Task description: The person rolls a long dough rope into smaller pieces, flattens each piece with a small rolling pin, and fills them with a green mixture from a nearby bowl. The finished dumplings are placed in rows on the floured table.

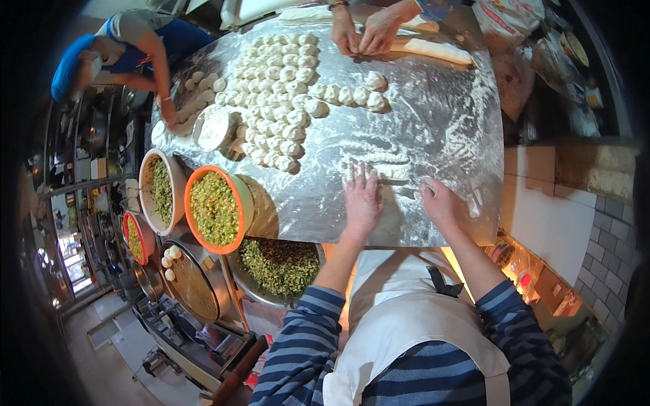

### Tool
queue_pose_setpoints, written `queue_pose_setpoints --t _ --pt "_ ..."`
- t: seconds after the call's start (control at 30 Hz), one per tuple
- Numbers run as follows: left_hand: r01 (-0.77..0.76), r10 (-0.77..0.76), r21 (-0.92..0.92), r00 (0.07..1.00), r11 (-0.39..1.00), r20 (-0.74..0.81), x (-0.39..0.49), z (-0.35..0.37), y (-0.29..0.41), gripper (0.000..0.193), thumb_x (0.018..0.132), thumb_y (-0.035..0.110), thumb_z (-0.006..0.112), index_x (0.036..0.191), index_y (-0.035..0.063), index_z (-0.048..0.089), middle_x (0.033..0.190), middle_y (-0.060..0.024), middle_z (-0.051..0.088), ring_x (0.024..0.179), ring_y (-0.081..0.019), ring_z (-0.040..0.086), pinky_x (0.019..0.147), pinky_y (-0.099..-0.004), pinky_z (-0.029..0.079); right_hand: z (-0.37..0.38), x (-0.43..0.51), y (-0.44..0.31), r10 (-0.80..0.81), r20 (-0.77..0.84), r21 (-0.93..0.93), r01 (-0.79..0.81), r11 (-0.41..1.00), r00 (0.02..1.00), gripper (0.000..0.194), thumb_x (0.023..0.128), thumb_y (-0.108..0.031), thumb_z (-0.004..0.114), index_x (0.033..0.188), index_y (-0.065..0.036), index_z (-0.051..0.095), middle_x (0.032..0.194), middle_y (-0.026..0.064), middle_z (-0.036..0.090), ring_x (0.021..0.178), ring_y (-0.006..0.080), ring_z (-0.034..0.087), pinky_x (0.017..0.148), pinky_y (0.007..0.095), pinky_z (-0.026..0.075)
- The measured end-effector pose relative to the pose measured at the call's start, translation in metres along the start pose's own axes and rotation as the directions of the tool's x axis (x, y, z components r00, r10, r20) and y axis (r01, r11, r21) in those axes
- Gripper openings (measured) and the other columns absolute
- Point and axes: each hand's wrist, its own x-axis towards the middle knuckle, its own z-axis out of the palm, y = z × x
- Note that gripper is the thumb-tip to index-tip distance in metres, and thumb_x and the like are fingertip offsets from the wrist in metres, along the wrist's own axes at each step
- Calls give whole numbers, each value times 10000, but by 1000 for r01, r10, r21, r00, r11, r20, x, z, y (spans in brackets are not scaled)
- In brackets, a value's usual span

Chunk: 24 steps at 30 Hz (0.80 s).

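Note:
My left hand lies palm down on the floured metal tabletop, its fingers spread over a patch of white flour. Whether dough lies beneath the palm is hidden. Just right of its fingertips is a pale, flour-coated streak or strip. My right hand rests on the table further right, fingers curled and thumb near the index finger; it is unclear if anything is inside. Rows of small dough pieces cover the table's left middle, and a shorter line of larger ones reaches towards the centre.
Across the table, another person's hands work at a long dough roll. A co-worker in a blue cap leans over the left corner, near a flour bowl. Chopped filling fills an orange-rimmed bowl, a white bowl and a metal basin.

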Motion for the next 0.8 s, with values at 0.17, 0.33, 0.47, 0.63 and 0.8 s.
queue_pose_setpoints --t 0.17,0.33,0.47,0.63,0.8 --pt "-74 114 -503 992 861 49 13 5 35 506 1053 252 562 1500 18 528 1605 -301 410 1548 -500 272 1262 -609 205 56 7 -73 208 469 767 -512 387 859 597 1049 -493 616 1418 -24 595 1369 92 639 1200 214 638 1018 401 519" --pt "26 -46 -228 995 973 -85 29 -41 -11 523 1032 280 581 1489 29 536 1595 -286 430 1542 -496 282 1268 -611 195 91 5 -94 124 266 542 -255 801 956 678 1083 -502 545 1516 19 512 1514 124 568 1377 230 532 1194 377 352" --pt "37 -46 -95 994 995 -98 46 -110 -67 526 997 284 650 1452 32 571 1587 -267 449 1521 -435 362 1247 -543 306 105 3 -76 59 197 249 -108 962 979 615 1107 -436 516 1450 73 563 1487 199 606 1401 272 552 1178 351 390" --pt "222 -275 -172 868 960 -413 70 -195 -179 314 928 166 757 1175 -20 701 1212 -222 693 1095 -384 686 945 -444 553 101 -11 -63 49 150 -421 19 907 987 494 1073 -408 581 1320 14 654 1223 194 740 1066 313 710 959 378 519" --pt "320 -353 -165 904 933 -240 73 -193 -200 301 938 149 744 1200 6 711 1223 -185 718 1057 -342 724 944 -435 567 91 -27 -67 -13 63 -584 47 811 998 483 1038 -401 617 1337 -23 654 1203 226 728 983 421 711 897 420 551"
